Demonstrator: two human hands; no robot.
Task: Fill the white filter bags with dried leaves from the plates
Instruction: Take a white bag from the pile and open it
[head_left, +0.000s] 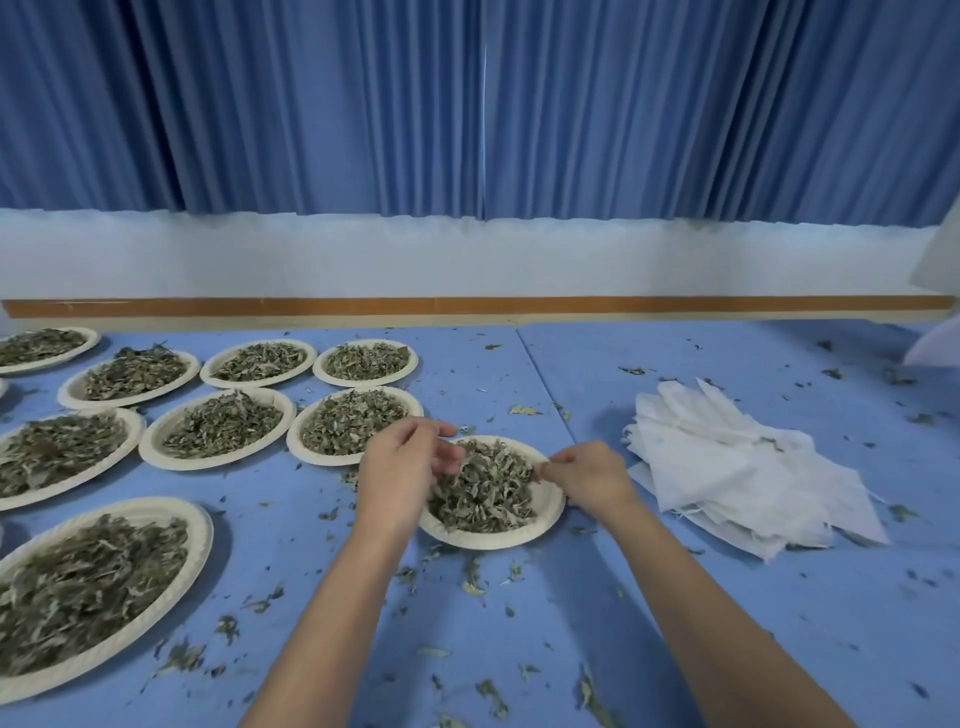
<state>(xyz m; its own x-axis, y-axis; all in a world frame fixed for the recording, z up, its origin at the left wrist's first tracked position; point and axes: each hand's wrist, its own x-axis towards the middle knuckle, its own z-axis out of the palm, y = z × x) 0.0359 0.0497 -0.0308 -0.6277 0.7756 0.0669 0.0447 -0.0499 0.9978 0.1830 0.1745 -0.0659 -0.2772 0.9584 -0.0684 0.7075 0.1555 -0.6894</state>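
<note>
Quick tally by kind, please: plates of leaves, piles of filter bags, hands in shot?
Plates of dried leaves: 9 (left-edge slivers not counted)
Pile of white filter bags: 1 (bags too overlapped to count)
Hands: 2, left hand and right hand
Total: 12

Landmark the near plate (493, 543) on the desk (701, 623), dried leaves (483, 493) heaped in it, filled plates (213, 463) in rows to its left and left-behind, filter bags (737, 467) stacked to its right, leaf scraps (472, 582) scattered before it, curtain (311, 104) well behind.
</note>
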